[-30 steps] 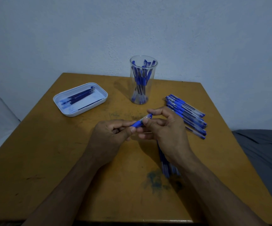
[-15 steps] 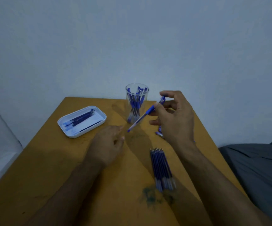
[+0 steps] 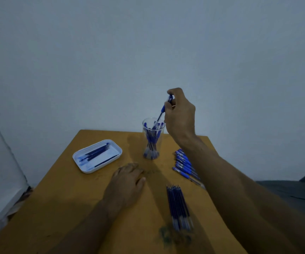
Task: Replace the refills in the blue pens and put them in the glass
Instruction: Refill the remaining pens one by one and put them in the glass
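Observation:
My right hand (image 3: 180, 114) is raised over the clear glass (image 3: 153, 139) at the table's far middle. It pinches a blue pen (image 3: 164, 109) near its top, and the pen's tip dips just inside the glass rim. Several blue pens stand in the glass. My left hand (image 3: 127, 182) rests flat on the table with fingers apart and nothing in it. A row of several blue pens (image 3: 184, 165) lies to the right, partly hidden by my right forearm. A bundle of dark blue refills (image 3: 178, 206) lies in front of me.
A white tray (image 3: 82, 158) at the left holds a few dark refills. The wooden table (image 3: 56, 208) has an ink stain (image 3: 173, 235) near its front. A pale wall stands right behind the table. Grey fabric (image 3: 298, 195) lies off the right edge.
My right hand has lifted the pen from the table's middle up over the glass and turned it tip down. My left hand let go and settled flat on the table. The camera tilted up.

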